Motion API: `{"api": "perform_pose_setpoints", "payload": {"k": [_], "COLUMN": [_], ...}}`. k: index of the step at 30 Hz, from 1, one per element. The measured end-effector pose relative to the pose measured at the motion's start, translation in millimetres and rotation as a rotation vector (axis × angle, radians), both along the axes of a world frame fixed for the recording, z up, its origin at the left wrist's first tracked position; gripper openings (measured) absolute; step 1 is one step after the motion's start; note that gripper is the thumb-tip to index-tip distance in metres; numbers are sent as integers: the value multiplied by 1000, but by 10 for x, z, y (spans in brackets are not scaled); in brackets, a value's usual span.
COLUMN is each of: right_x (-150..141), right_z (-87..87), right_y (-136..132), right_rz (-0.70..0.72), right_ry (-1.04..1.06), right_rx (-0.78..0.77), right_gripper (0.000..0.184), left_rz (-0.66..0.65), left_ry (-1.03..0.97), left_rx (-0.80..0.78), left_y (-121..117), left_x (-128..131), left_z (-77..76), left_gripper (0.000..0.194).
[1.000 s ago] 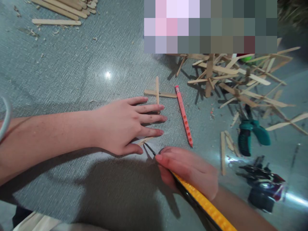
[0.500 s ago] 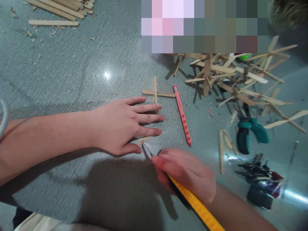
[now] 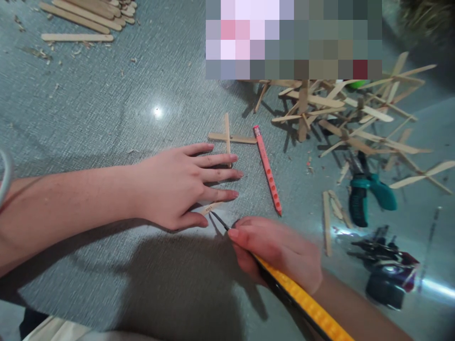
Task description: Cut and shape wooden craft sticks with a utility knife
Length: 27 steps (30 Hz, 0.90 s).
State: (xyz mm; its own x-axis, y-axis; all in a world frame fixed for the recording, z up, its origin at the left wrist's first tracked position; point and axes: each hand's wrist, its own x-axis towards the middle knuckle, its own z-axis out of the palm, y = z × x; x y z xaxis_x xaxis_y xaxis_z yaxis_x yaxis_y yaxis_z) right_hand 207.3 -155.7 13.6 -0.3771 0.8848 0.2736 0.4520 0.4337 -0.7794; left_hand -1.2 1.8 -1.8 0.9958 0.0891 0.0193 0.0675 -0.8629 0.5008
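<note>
My left hand (image 3: 181, 182) lies flat on the grey table, fingers spread. Between its thumb and index finger shows a small wooden craft stick (image 3: 209, 208) with dark marks on it; part of the stick is hidden under the hand. My right hand (image 3: 275, 251) is closed around a yellow-and-black handled tool (image 3: 305, 303) with a thin dark pointed tip. That tip meets the stick at the marks, or is very close to it. Beyond my left fingertips lies a cross of two sticks (image 3: 240, 139). A pink pencil (image 3: 268, 173) rests to the right of it.
Several assembled stick crosses (image 3: 341, 109) are heaped at the back right. Teal-handled pliers (image 3: 359, 199), loose stick pieces (image 3: 327, 222) and a dark tool cluster (image 3: 387, 274) lie at right. A stack of craft sticks (image 3: 81, 16) and wood shavings (image 3: 39, 53) are at far left.
The tool's handle and my right hand have shifted slightly, with the tip staying at the marked spot. My left hand keeps its place. The view has moved a little.
</note>
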Motion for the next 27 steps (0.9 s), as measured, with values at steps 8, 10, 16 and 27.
{"api": "perform_pose_setpoints", "payload": {"k": [8, 10, 16, 27], "right_x": [30, 12, -22, 34], "right_z": [12, 18, 68, 65], "right_y": [15, 29, 5, 37], "right_rz": [5, 11, 73, 29], "right_ry": [-64, -51, -13, -33], "right_rx": [17, 2, -67, 125], "right_gripper": [33, 33, 21, 37], "left_rz": [0, -3, 3, -27], "left_ry": [17, 19, -42, -25], "left_rx": [19, 21, 38, 70], "left_y": [-9, -10, -11, 12], "left_x": [3, 3, -11, -25], "left_z": [17, 21, 4, -3], "left_gripper": [57, 57, 56, 58]}}
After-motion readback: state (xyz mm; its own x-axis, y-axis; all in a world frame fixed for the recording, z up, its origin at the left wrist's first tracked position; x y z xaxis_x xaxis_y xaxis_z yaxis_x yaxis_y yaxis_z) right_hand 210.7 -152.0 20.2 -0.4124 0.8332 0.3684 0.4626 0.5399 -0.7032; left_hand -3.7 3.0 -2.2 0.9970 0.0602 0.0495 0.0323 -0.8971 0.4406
